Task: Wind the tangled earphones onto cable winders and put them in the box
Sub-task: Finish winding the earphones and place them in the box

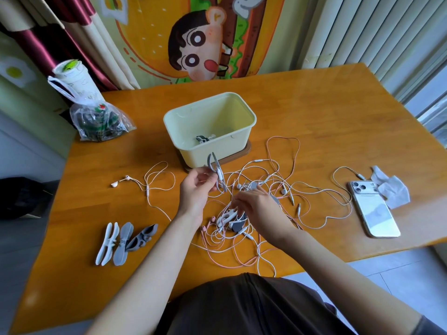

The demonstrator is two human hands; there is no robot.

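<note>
Dark brown cloth of the person's top (254,308) fills the bottom edge, and both bare forearms reach out from it over the orange-brown wooden table (326,112). The left hand (196,189) is raised just in front of the pale yellow rectangular plastic box (193,151). Its thumb and fingers pinch a slim grey cable winder (217,172) that stands nearly upright with a white cable along it.

The right hand (256,209) is lower, palm down over the tangle of white and pink earphones (242,243). Its fingers bend down into the cables beside a white cable winder (227,217) and a dark grey cable winder (238,226) lying in the heap (whether the fingertips pinch anything I cannot tell; the back of the hand hides them).

The tangle spreads on the table between the box and the person, with loops running out to both sides. One white earbud (116,183) lies apart at the left. The box stands open on a brown base, and one small wound bundle (202,139) lies at its bottom.

Three spare winders lie side by side near the left table edge: a white spare winder (106,243), a light grey spare winder (123,243) and a dark grey spare winder (142,238).

At the right a white smartphone (373,211) lies camera side up, with a crumpled white tissue (391,187) just beside it. By the far left corner sit a clear plastic bag (99,122) and a white lidded cup (72,78).
</note>
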